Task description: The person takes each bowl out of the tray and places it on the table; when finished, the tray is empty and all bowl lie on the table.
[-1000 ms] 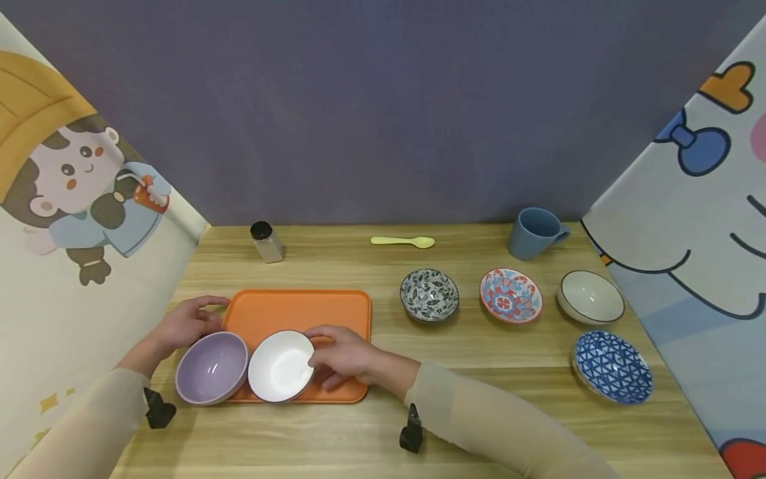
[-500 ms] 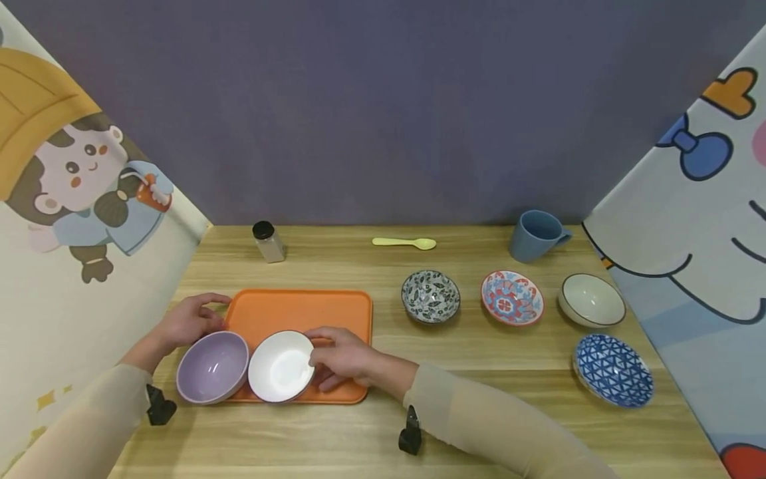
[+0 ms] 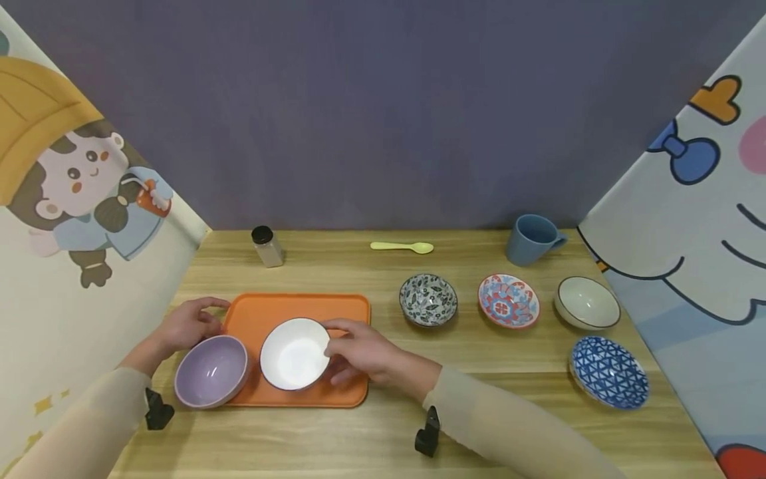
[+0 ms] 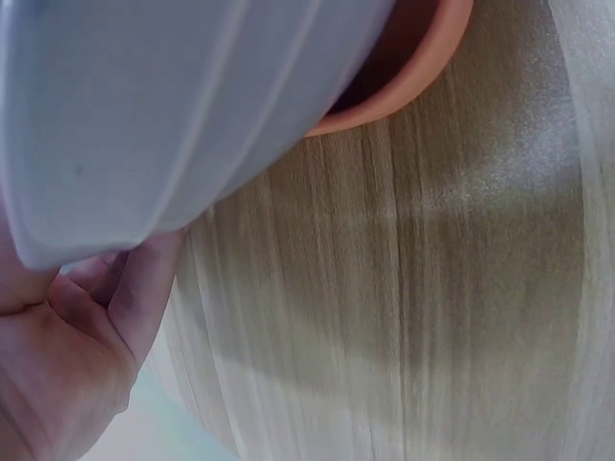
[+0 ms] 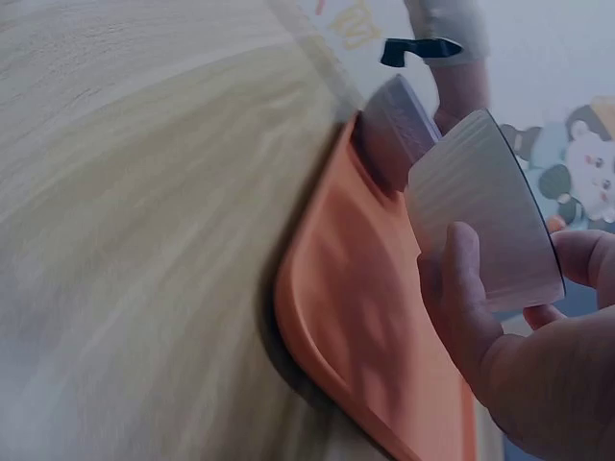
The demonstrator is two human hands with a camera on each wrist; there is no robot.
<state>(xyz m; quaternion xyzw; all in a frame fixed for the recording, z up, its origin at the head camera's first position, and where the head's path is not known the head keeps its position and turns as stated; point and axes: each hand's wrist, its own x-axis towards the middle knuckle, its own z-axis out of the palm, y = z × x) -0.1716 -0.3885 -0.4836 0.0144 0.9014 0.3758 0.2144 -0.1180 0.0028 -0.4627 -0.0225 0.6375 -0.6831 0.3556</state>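
In the head view, my right hand (image 3: 362, 349) pinches the right side of a white bowl (image 3: 294, 354) with a dark rim. The right wrist view shows this white bowl (image 5: 480, 206) raised over an orange tray (image 5: 332, 288), thumb on its outer wall and fingers at the rim. A purple bowl (image 3: 211, 372) sits over the left part of the orange tray (image 3: 299, 305). Just behind it is my left hand (image 3: 190, 324), index finger stretched toward the tray's far left corner. The purple bowl (image 4: 163, 115) partly covers the left hand's fingers in the left wrist view.
Right of the tray stand a black-and-white patterned bowl (image 3: 427, 301), a red-and-blue patterned dish (image 3: 509, 301), a cream bowl (image 3: 586, 303) and a blue-and-white bowl (image 3: 609, 372). Farther back are a jar (image 3: 267, 247), a yellow spoon (image 3: 402, 247) and a blue mug (image 3: 531, 239).
My right hand has shifted the white bowl to the right and a little back, lifting it and opening a gap from the purple bowl. My left hand and the purple bowl have stayed in place.
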